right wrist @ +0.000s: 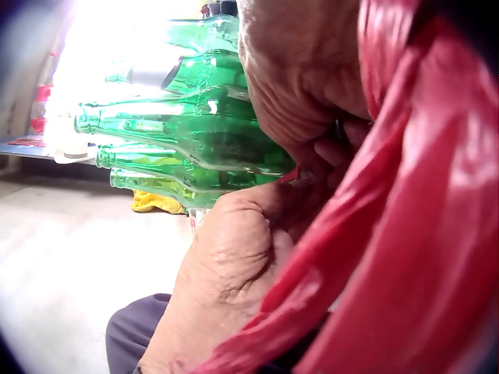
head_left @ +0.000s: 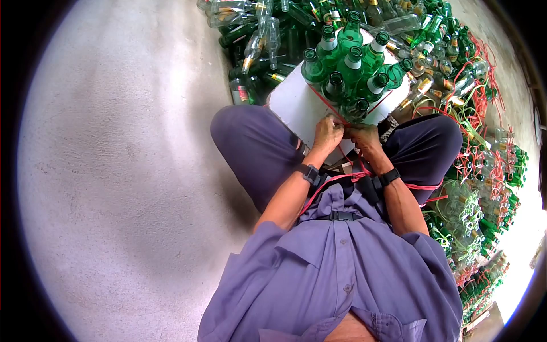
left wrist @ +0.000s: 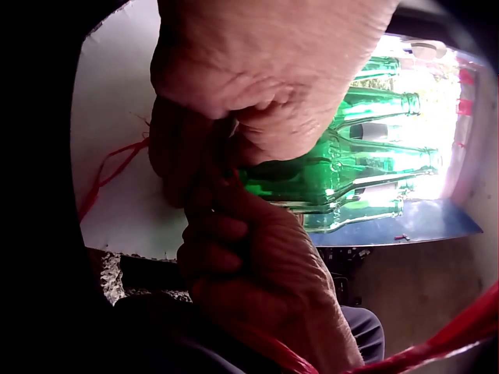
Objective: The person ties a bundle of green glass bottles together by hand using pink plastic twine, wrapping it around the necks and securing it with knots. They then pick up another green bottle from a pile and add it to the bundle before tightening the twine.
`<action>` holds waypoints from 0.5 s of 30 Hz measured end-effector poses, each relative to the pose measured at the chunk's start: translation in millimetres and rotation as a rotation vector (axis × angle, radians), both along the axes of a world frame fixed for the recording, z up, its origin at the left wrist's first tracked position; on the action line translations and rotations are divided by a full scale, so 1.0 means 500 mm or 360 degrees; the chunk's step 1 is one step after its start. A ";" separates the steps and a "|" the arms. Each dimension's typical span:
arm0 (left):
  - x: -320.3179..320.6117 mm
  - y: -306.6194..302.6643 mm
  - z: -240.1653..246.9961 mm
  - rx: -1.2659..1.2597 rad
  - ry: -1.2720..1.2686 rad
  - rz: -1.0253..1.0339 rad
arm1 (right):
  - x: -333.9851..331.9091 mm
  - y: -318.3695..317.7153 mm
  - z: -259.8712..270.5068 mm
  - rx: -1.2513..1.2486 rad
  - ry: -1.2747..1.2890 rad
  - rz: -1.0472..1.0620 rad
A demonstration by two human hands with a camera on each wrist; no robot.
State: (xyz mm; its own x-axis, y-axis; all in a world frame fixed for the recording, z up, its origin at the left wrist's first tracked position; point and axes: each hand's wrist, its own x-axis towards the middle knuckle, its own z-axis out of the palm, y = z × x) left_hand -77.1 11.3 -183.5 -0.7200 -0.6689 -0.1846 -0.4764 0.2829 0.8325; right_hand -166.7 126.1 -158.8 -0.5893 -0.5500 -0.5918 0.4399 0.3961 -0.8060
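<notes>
A tight cluster of green glass bottles (head_left: 350, 58) stands upright on a white board (head_left: 293, 105) between the knees. Red plastic string (head_left: 326, 102) runs around the bottles and meets at the near corner. There my left hand (head_left: 329, 134) pinches the string with curled fingers. My right hand (head_left: 363, 137) is right beside it, its fingers also curled on the string. In the left wrist view, the hands press together against the nearest bottle (left wrist: 312, 179), and a loop of string (left wrist: 113, 162) trails over the board. The fingertips are partly hidden.
Loose bottles (head_left: 273, 43) are heaped beyond and left of the board. On the right lie red string tangles (head_left: 481, 85) and tied bottle bundles (head_left: 470, 216). More red strands (head_left: 359, 174) hang at the waist, crossing close in front of the right wrist camera. Concrete floor (head_left: 131, 171) spreads left.
</notes>
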 end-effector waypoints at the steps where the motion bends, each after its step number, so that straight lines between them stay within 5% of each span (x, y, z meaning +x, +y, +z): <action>1: -0.001 0.001 0.000 0.0001 0.0000 0.0000 | 0.000 0.000 0.002 -0.0026 0.0014 -0.0008; 15: -0.008 0.009 -0.017 0.0043 0.0151 0.0139 | 0.000 0.016 -0.001 -0.0141 -0.0147 -0.0072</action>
State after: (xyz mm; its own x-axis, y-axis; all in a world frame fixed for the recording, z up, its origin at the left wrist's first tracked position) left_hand -81.1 15.6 -192.0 -0.6744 -0.7254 -0.1373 -0.4171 0.2209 0.8816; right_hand -166.9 134.0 -159.4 -0.5598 -0.5766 -0.5951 0.5297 0.3033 -0.7921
